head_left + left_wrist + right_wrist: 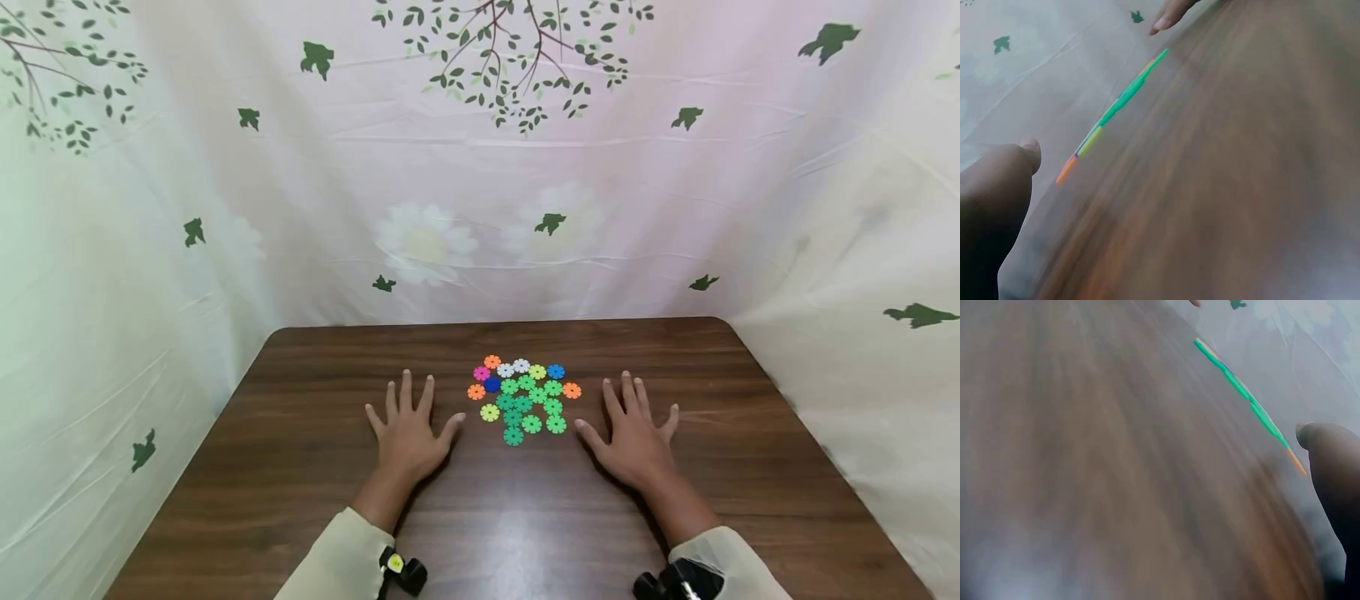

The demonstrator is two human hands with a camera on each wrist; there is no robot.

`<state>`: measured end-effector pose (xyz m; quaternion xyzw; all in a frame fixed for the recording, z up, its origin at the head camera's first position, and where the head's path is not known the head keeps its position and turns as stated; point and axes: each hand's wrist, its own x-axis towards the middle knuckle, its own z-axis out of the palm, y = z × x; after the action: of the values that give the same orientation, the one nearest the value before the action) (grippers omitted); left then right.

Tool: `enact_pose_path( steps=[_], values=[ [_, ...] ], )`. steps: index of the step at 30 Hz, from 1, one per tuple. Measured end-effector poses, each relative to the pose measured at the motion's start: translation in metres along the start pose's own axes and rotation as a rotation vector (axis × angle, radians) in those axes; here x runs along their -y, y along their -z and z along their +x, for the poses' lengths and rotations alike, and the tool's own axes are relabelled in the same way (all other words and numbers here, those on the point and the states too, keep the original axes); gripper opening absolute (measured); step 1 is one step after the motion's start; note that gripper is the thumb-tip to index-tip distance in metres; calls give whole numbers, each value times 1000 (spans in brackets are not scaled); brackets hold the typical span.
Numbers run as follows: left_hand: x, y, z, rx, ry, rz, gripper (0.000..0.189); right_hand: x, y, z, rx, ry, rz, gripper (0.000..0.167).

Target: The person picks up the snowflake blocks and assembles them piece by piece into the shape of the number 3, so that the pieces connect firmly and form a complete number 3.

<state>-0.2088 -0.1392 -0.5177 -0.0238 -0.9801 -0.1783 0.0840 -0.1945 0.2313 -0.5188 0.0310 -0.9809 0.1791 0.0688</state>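
Several small notched plastic discs lie flat in a cluster on the brown table (510, 517). Green discs (537, 395) fill its middle and near side. Around them sit a pink disc (482, 373), blue discs (555, 372), white discs (521, 366), yellow discs (490, 412) and orange discs (572, 390). My left hand (408, 437) rests on the table left of the cluster, fingers spread, holding nothing. To the right, my right hand (636, 442) lies likewise, its thumb nearest the discs. Both wrist views show the cluster edge-on beyond a thumb (1007, 165).
A pale curtain (480, 183) printed with leaves, birds and flowers hangs behind the table and along both sides. The table's far edge (495, 323) runs just beyond the discs. A small black device (408, 575) is strapped at each wrist, over cream sleeves (341, 558).
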Motion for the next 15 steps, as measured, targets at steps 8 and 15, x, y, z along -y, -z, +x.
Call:
enact_pose_path(
  steps=[8, 15],
  values=[
    [-23, -15, 17, 4, -81, -9, 92, 19, -12, 16, -26, 81, 53, 90],
    [-32, -22, 28, -9, -168, -41, 80, 35, -18, 31, -60, 151, 96, 83]
  ],
)
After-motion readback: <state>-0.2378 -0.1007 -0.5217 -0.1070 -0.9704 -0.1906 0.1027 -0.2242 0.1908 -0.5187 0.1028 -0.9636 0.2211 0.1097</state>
